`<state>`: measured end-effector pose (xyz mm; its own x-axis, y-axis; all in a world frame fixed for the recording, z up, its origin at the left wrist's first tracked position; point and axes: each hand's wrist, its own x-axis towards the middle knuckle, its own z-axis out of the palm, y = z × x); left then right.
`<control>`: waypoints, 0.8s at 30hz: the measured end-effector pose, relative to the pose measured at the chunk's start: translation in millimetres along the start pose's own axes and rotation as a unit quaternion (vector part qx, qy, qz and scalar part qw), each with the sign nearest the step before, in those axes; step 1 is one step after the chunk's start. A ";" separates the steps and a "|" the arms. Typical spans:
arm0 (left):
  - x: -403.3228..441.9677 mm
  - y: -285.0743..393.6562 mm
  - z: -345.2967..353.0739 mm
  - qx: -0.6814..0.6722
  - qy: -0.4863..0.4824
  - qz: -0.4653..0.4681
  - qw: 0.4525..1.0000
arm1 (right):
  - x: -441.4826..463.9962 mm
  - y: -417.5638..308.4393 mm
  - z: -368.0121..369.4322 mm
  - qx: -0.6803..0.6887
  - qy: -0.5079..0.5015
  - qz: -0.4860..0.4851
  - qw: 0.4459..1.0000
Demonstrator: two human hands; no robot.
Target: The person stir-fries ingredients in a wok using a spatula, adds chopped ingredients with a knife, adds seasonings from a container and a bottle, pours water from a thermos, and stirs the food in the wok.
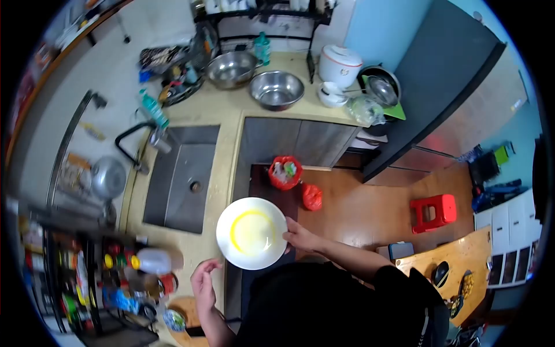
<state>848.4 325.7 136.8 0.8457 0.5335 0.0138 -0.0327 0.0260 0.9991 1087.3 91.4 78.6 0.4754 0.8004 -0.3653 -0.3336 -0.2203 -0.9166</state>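
Observation:
My right hand [300, 236] grips the right edge of a white plate [252, 258], with the thumb over the rim. The plate is held above the front edge of the counter, its inner face up, showing a yellow ring around a pale centre. I cannot tell whether the ring is a pattern or liquid. My left hand [204, 282] is apart from the plate, to its lower left, with loosely bent fingers and nothing in them. Beneath that hand lies a round wooden board [188, 309]. Left of the plate is a steel sink [184, 173] with a black tap [130, 133].
Two steel bowls [277, 89] stand on the back counter beside a white lidded pot [340, 65]. A red-lined bin [285, 172] and red bag [312, 197] are on the floor. Bottles [154, 262] crowd the left counter. A red stool [433, 213] stands right, near a wooden table [462, 257].

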 end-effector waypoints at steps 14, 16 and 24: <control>109.1 -0.2 -16.2 0.032 0.209 -0.098 0.973 | 236.4 -96.5 -34.4 -0.034 -0.105 0.042 0.993; 117.1 0.0 -7.4 0.019 0.255 -0.114 0.960 | 269.5 -118.0 -36.4 -0.026 -0.156 0.075 0.985; 121.9 -6.7 67.5 -0.048 0.447 -0.181 0.875 | 371.9 -129.9 -32.5 -0.066 -0.345 0.149 0.924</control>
<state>987.7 333.5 134.4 0.0567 0.9219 -0.3832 0.0698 0.3792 0.9227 1333.9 399.5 56.5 -0.2699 0.8478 -0.4565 -0.2416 -0.5186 -0.8202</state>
